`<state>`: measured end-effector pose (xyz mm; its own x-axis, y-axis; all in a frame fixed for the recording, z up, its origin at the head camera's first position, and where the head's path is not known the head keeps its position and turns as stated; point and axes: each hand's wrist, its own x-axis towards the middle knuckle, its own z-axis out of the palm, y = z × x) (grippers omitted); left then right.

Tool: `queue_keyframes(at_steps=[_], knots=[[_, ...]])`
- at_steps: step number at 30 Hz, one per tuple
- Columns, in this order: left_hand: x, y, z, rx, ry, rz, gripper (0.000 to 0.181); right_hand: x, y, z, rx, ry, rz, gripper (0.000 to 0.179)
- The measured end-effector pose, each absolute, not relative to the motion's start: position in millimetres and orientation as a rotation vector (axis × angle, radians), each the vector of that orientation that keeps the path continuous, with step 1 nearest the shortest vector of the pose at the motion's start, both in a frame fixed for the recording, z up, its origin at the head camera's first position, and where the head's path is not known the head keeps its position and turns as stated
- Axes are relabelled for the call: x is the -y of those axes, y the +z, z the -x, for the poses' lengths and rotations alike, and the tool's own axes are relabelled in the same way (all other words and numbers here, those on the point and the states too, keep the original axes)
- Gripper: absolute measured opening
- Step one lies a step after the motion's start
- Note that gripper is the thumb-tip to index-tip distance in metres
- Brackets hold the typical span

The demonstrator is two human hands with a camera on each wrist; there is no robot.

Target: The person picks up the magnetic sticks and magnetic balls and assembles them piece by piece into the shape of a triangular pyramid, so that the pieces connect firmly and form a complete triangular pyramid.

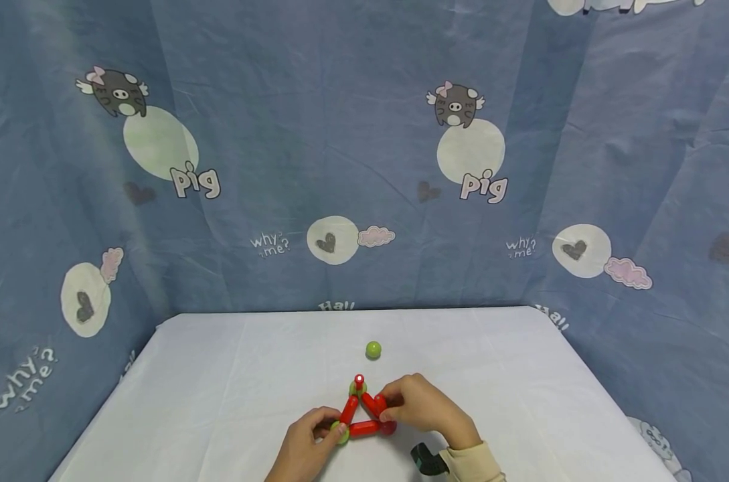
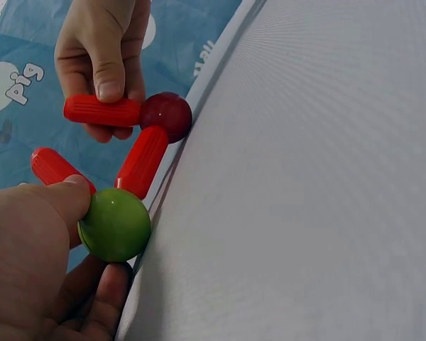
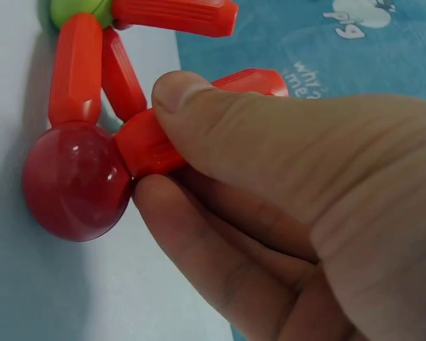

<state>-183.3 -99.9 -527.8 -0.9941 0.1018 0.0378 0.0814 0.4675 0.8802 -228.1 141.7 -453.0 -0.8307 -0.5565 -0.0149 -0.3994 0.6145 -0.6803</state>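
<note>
Red plastic rods and balls form a triangle on the white table. My left hand [image 1: 304,442] grips the green ball [image 2: 115,224] at its near left corner. At the near right corner sits a dark red ball [image 3: 74,181]; a red rod [image 1: 364,428] joins these two balls. My right hand [image 1: 424,405] pinches another red rod [image 3: 149,142] between thumb and fingers, its end against the dark red ball. The far corner is a second green ball [image 1: 353,389], with a short red rod [image 1: 359,379] standing up from it. Fingers partly cover the held pieces.
A loose green ball [image 1: 373,349] lies beyond the triangle. Around the white table [image 1: 250,361] hangs a blue printed cloth [image 1: 364,167]. A dark strap piece [image 1: 428,460] shows at the right sleeve [image 1: 474,463].
</note>
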Motion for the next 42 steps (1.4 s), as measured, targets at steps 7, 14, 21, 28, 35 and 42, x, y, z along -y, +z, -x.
queue_keyframes(at_steps=[7,14,21,28,35,42], knots=[[98.8,-526.8,183.7,-2.693,1.582,-0.133,0.025,-141.4,-455.4,231.1,-2.633,-1.019,0.796,0.012],[98.4,-526.4,183.4,-2.700,1.585,-0.138,0.025,-138.7,-458.2,232.0,-2.639,-1.038,0.781,0.012],[96.9,-526.0,185.0,-2.693,1.569,-0.118,0.025,-135.1,-461.1,232.7,-2.647,-1.039,0.746,0.010],[95.9,-525.2,185.2,-2.701,1.552,-0.104,0.025,-133.6,-461.3,231.3,-2.655,-1.033,0.727,0.010],[94.5,-523.4,184.4,-2.699,1.578,-0.091,0.026,-132.4,-460.2,230.5,-2.657,-1.030,0.731,0.010],[95.0,-523.8,183.8,-2.712,1.581,-0.106,0.025,-132.1,-459.8,229.1,-2.659,-1.025,0.746,0.009]])
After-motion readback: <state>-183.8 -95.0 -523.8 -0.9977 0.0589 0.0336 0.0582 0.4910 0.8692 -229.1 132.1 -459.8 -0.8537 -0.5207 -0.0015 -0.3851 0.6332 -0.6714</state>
